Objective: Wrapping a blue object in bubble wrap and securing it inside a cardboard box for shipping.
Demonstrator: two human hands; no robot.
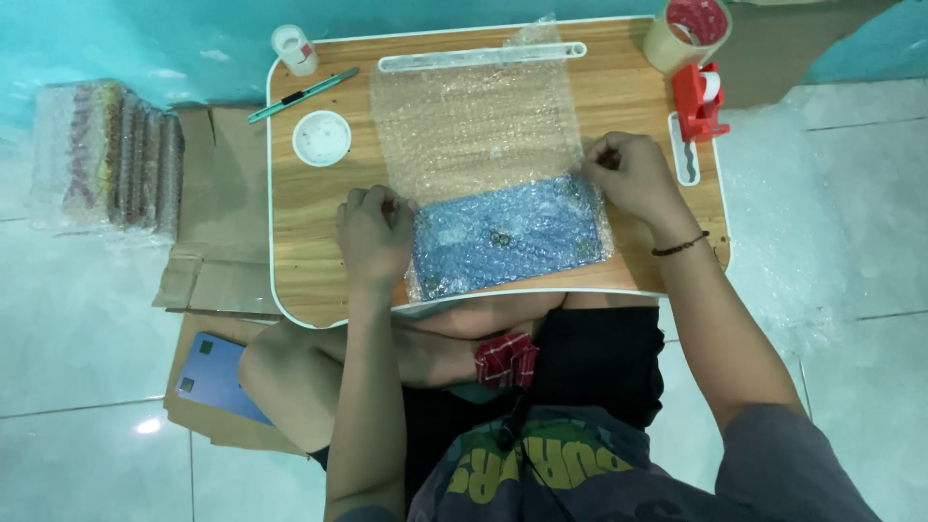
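Now both hands pinch the bubble wrap sheet (474,121) around a blue patterned packet (503,240): left hand (375,237) at its left end, right hand (630,176) at its upper right corner.

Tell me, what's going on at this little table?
A person sits on the floor at a low wooden table, with a flat blue item lying under a sheet of bubble wrap. The left hand presses on the item's left end, and the right hand pinches the wrap at its right end. A ruler, a pen, tape rolls and a red tape dispenser sit along the table's far side.
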